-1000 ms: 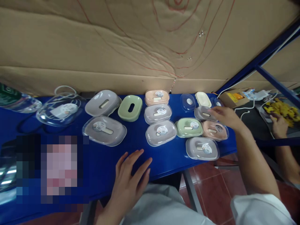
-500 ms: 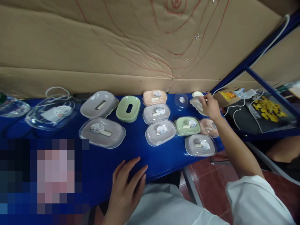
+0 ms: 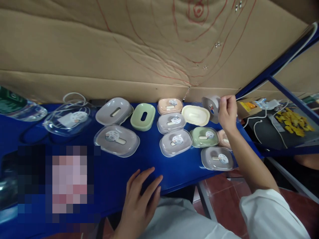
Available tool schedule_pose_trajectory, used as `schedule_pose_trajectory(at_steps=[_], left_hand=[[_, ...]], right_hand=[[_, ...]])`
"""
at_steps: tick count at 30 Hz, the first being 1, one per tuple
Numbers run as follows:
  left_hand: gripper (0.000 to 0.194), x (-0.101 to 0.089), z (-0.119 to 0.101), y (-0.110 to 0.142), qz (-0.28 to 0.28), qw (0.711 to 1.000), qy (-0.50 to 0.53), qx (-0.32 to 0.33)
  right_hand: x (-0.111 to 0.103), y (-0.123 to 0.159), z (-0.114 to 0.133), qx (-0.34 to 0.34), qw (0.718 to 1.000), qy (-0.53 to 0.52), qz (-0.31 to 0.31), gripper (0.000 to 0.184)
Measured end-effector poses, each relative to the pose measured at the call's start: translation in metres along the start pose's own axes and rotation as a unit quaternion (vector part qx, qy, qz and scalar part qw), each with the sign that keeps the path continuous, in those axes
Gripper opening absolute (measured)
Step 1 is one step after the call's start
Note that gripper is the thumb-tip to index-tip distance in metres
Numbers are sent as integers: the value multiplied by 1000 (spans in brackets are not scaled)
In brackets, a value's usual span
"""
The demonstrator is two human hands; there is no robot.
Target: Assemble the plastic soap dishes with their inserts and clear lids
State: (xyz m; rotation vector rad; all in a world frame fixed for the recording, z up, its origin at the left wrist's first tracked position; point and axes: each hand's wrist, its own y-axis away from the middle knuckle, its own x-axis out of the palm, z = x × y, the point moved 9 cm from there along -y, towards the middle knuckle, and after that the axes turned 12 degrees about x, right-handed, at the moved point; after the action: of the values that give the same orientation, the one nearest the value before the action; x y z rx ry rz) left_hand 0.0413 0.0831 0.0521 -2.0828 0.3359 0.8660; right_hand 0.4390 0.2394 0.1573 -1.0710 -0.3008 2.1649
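Small oval soap boxes lie in rows on a blue table [image 3: 149,166]. My right hand [image 3: 227,111] is raised at the back right, fingers closed on a grey soap box [image 3: 211,107] held tilted on edge above the table. Just left of it lies a cream tray [image 3: 195,115]. Below my wrist sit a green box [image 3: 204,136], a pink box [image 3: 223,138] partly hidden by my arm, and a grey box [image 3: 217,158]. My left hand [image 3: 141,199] rests flat on the table's front edge, fingers spread, holding nothing. Grey boxes [image 3: 173,142] lie a little beyond its fingertips.
Larger grey boxes [image 3: 116,140] and a green tray [image 3: 142,116] lie mid-table, clear lids [image 3: 68,117] at the left. Cardboard [image 3: 124,49] walls the back. A blue frame [image 3: 281,86] stands right, with yellow pieces [image 3: 295,121] and a white cable [image 3: 256,120] behind it. A blurred patch [image 3: 67,179] covers the front left.
My right hand has lifted a grey soap box off the table and tipped it on edge. The cream tray now lies bare to its left. My left hand has stayed put.
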Motion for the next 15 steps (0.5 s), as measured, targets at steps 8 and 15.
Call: schedule_pose_trajectory(at_steps=[8, 15], left_hand=[[62, -15, -16, -7, -73, 997, 33, 11], [41, -25, -2, -2, -22, 1000, -15, 2]], right_hand=[[13, 215, 169, -496, 826, -15, 268, 32], [34, 232, 176, -522, 812, -6, 263, 29]])
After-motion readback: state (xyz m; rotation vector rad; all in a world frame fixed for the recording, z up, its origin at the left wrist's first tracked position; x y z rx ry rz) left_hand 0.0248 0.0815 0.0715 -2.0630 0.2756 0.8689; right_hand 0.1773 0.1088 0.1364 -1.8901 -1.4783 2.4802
